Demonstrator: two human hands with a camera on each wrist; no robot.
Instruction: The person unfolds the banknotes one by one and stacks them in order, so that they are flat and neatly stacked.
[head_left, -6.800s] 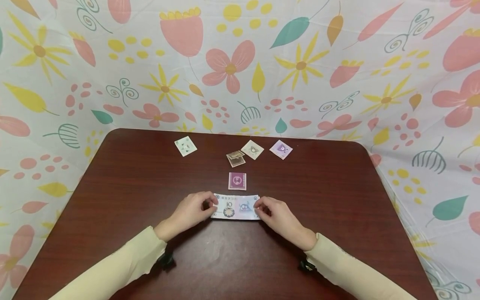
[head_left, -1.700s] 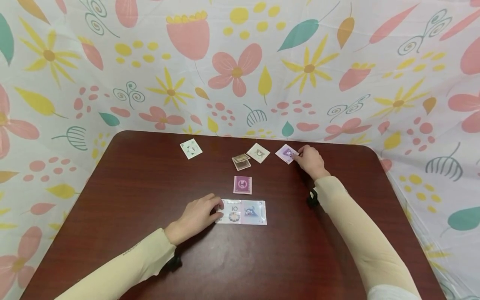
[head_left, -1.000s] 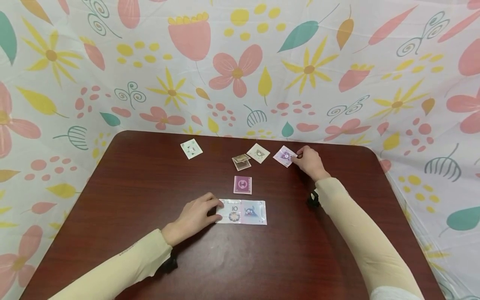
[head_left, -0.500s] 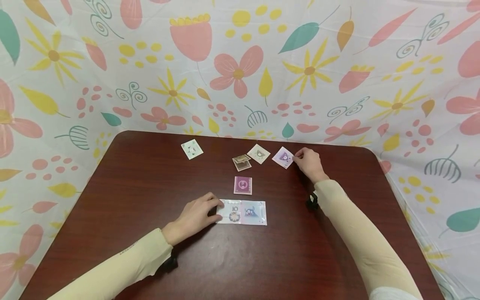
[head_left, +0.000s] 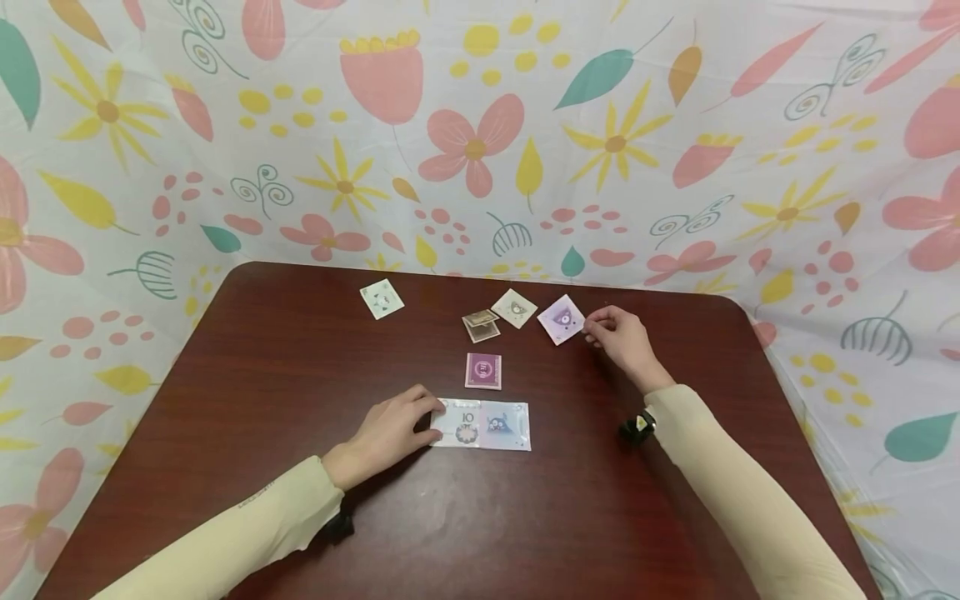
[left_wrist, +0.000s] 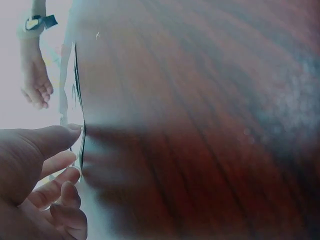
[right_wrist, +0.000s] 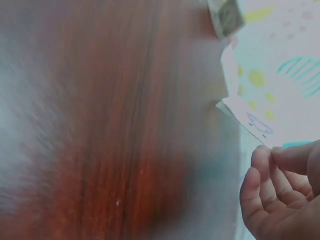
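Observation:
A blue-and-white banknote [head_left: 501, 427] printed with 10 lies flat on the table in the head view. At its left end is my left hand [head_left: 386, 437], thumb and fingertips pinching the note's edge [left_wrist: 80, 107] in the left wrist view. Farther back on the right, my right hand [head_left: 622, 342] pinches the right corner of a folded purple-and-white note [head_left: 558, 318]. This folded note [right_wrist: 248, 119] is raised and tilted in the right wrist view, held between thumb and index finger.
A folded magenta note [head_left: 483, 372] lies behind the 10 banknote. Farther back are a brown folded note [head_left: 481, 327], standing partly open, and a pale folded note [head_left: 513, 308]. A greenish note [head_left: 382, 298] lies back left. A flowered cloth [head_left: 472, 150] borders the table [head_left: 300, 350].
My right hand has left the 10 banknote and taken the folded purple note's corner. That note has moved slightly left and toward me. My left hand stays at the banknote's left end.

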